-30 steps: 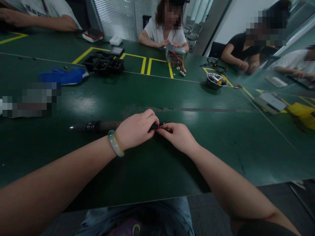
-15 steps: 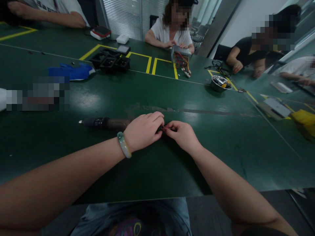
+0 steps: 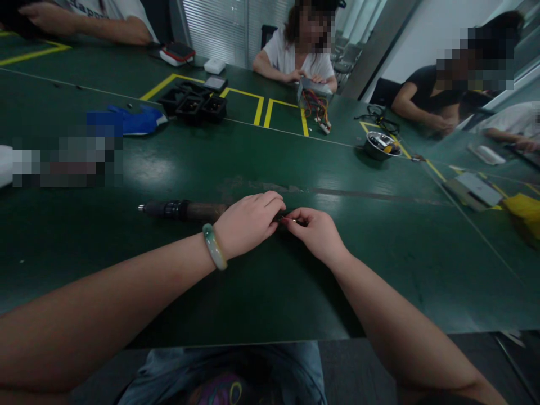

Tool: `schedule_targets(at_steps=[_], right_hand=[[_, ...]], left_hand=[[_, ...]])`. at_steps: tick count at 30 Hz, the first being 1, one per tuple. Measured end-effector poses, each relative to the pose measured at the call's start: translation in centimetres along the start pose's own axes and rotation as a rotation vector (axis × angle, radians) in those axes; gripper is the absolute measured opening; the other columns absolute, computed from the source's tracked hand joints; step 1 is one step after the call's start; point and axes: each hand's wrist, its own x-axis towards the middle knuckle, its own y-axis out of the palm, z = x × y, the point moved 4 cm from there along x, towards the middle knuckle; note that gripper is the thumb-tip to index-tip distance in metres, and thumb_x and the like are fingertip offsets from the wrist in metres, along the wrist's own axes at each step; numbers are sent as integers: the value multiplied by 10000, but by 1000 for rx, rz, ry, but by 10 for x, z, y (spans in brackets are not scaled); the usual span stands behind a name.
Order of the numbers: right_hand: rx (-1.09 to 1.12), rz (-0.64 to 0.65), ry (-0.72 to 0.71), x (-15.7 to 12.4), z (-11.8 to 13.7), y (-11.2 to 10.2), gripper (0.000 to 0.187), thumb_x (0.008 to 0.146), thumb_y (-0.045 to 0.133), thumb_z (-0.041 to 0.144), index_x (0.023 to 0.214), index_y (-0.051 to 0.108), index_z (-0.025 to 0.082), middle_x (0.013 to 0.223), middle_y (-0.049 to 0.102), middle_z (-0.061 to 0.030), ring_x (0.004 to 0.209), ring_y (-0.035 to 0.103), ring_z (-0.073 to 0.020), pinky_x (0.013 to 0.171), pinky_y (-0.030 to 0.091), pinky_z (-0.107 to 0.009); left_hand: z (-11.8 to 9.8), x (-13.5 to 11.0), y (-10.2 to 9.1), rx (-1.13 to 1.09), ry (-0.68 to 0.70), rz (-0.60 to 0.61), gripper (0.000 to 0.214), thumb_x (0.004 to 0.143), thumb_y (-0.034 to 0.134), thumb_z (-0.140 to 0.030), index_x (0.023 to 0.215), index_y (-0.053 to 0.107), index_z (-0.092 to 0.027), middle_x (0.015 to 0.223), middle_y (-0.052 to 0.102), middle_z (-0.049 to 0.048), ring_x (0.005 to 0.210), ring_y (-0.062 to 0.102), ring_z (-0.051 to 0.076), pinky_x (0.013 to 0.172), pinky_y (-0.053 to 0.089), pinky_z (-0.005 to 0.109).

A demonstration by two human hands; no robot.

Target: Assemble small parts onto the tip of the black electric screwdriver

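Cylindrical tool (image 3: 198,211): dark, lying lengthwise on the green table (image 3: 244,304) at near centre, bright metal tip pointing left.
Left hand (image 3: 250,222): over the tool's right portion, fingers curled closed around it; a pale green bangle (image 3: 214,247) circles the wrist.
Right hand (image 3: 318,232): just beside the left; thumb and forefinger pinched nearly together on a small dark part (image 3: 302,223), too obscured to identify.
Far left: blue glove (image 3: 142,122), with black trays (image 3: 188,114) to its right.
Far right: metal bowl (image 3: 377,151) holding small items.
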Motion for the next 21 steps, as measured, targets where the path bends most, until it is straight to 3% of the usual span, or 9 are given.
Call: schedule_targets(at_steps=[5,15,21], right_hand=[[-7,3,-9,-1,0,0,187,857,613,371,875,722,220,832,710,11,727,617,-123,662,414,-238],[-97,-49,-15,-1,2,-4,242,857,622,405,1016,714,248,771,682,17,623,559,-112,583,376,-245],[-59,-43,-28,0,-2,-3,212,871,613,408,983,722,264,845,705,19,698,596,-124,645,412,-254]], left_hand=[[4,-3,-1,52,-57,61,270,890,554,-342,1096,612,-178,1026,656,75,948,616,238,815,481,370],[10,3,-2,69,41,7,286,861,640,-307,1108,582,-174,1090,625,86,1012,576,241,849,441,364],[15,6,2,35,109,23,254,884,609,-344,1094,598,-201,1101,617,61,1028,571,223,854,438,354]])
